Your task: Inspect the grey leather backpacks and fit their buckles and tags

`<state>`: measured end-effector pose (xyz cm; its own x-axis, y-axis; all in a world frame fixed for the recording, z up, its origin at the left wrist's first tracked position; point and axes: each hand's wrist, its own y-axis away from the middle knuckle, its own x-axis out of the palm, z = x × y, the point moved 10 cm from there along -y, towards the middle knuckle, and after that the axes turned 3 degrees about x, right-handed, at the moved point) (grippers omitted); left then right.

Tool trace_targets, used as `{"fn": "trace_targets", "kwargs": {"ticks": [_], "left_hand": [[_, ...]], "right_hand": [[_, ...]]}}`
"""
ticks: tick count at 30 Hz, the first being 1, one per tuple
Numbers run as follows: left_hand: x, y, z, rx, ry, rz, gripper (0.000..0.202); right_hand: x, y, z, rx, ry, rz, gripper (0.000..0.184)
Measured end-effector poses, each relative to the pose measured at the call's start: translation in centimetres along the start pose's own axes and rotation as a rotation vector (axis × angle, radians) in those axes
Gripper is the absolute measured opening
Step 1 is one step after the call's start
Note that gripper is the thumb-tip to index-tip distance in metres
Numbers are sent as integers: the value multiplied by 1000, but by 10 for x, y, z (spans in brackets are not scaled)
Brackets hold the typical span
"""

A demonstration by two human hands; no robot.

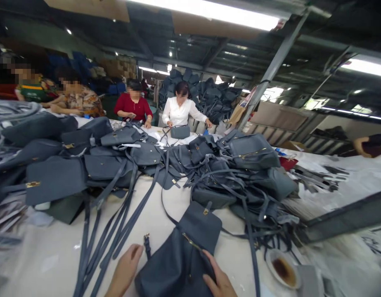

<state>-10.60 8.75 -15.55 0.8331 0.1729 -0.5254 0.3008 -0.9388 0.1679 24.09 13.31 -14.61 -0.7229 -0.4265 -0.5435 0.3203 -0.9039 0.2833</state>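
**A:** Where did the slate-blue leather backpack [174, 264] lie, and how did the hands stand to it?

**B:** It lay flat on the white tabletop [50, 264], nearest the wearer; its flap [200, 225] pointed away, and a gold zip [190, 241] ran across its face. The left hand [125, 270] sat just beside the backpack, near a buckled strap [147, 245]; the right hand [219, 278] lay against the backpack's other edge, its fingers [213, 268] touching the leather.

**A:** Were they gripping it?

**B:** I couldn't tell; neither hand showed a clear closed hold, and the left hand's fingers were partly out of sight. My guess was that the hands were placed on either side to steady the backpack.

**A:** And everything around it?

**B:** Long matching straps [110, 243] stretched out beside the backpack on the left, apparently laid straight to keep them from tangling; a large heap of similar backpacks [150, 153] rose beyond it, probably gathered there as a shared batch. A white cup [283, 270] with dark liquid stood off to the backpack's right.

**A:** Anyone else?

**B:** Far beyond the backpack, past the heap, a co-worker in a white blouse [179, 111] had both hands near a small bag [180, 132]; another, in a red top [131, 105], sat just beside that co-worker.
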Motion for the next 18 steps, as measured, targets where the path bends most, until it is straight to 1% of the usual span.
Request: {"fn": "trace_targets", "kwargs": {"ticks": [1,3,5,8,10,11,13,14,15,16,17,18], "left_hand": [[16,6,-8,-45,69,90,44],[40,20,-18,-81,130,201,44],[52,35,-18,-93,143,250,41],[57,58,-9,-93,121,307,34],[50,71,-8,-68,49,294,32],[43,76,-11,-44,3,257,33],[27,83,-26,38,-95,142,36],[22,86,-39,107,-142,92,37],[21,90,-54,199,-191,66,37],[25,93,-71,313,-242,70,36],[34,98,-86,436,-293,100,36],[48,103,-99,566,-342,151,36]], "right_hand": [[-1,2,1,1,1,-18,63],[-6,4,2,5,4,-32,64],[-12,5,6,-11,17,-7,62],[-28,1,8,-18,121,40,54],[-45,-10,2,13,190,25,50],[-55,-17,-1,33,211,2,48],[-72,-37,-8,62,229,-53,41],[-78,-49,-10,74,240,-83,38],[-84,-61,-13,87,252,-117,37],[-89,-74,-14,100,265,-153,37],[-93,-87,-15,111,277,-188,36],[-96,-100,-15,119,288,-219,32]]}}
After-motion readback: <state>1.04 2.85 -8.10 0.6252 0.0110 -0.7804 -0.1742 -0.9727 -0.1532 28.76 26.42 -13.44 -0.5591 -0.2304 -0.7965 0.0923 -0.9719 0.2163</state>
